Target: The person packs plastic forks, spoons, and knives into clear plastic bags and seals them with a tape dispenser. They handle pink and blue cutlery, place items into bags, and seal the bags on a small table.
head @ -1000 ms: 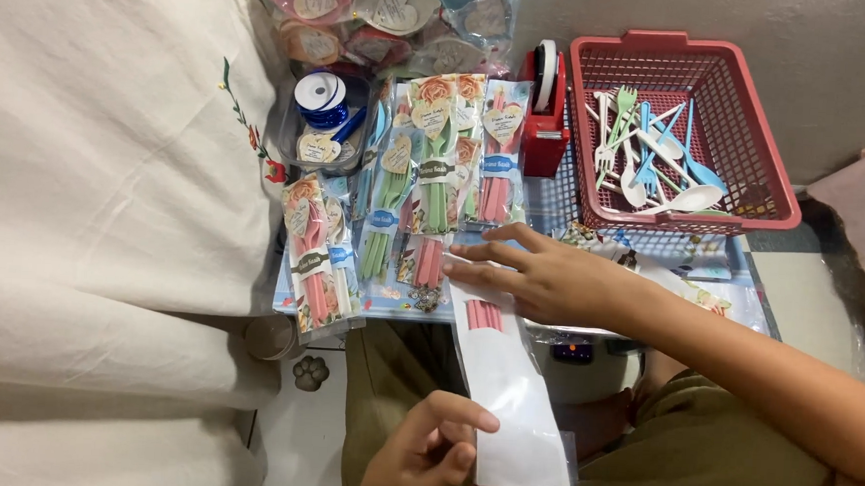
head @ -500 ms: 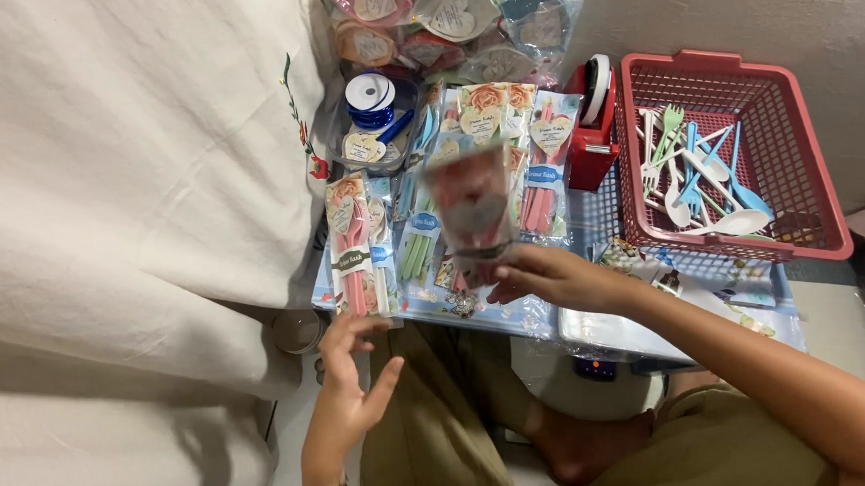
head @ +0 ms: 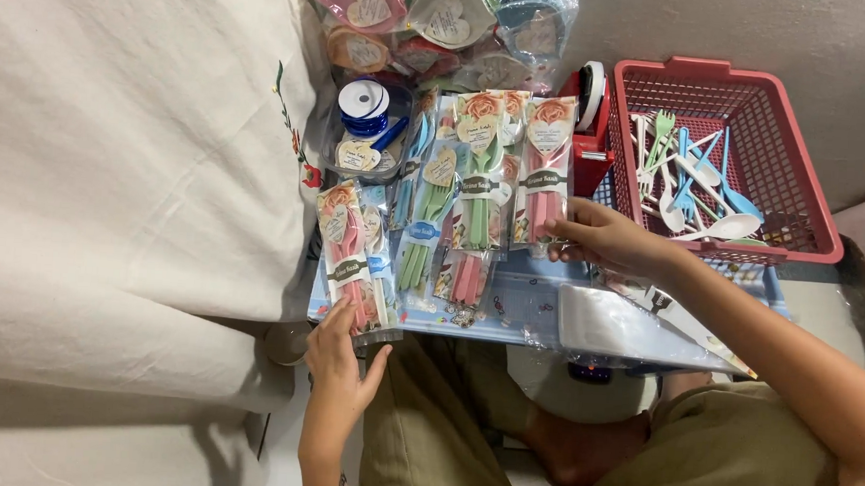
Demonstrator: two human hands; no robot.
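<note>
Packets of coloured cutlery lie in rows on the blue table (head: 528,307) before us. Our right hand (head: 605,240) rests its grip on the near end of the rightmost packet (head: 545,170), fingers curled onto its lower edge; whether they pinch it or only press it flat we cannot tell. Our left hand (head: 340,358) sits at the near left, thumb and fingers spread loosely against the bottom of the pink packet (head: 348,263), touching but not closed around it. Both packets run lengthwise from near to far, card headers at the far end, the pink one leaning slightly left. Much is hard to read: glare on the clear film blurs the contents, and a stack of clear sleeves (head: 611,326) half hides the table's right side. Farther right stands a red basket (head: 819,209) of loose cutlery, with a red tape dispenser (head: 589,123) just beside it.
</note>
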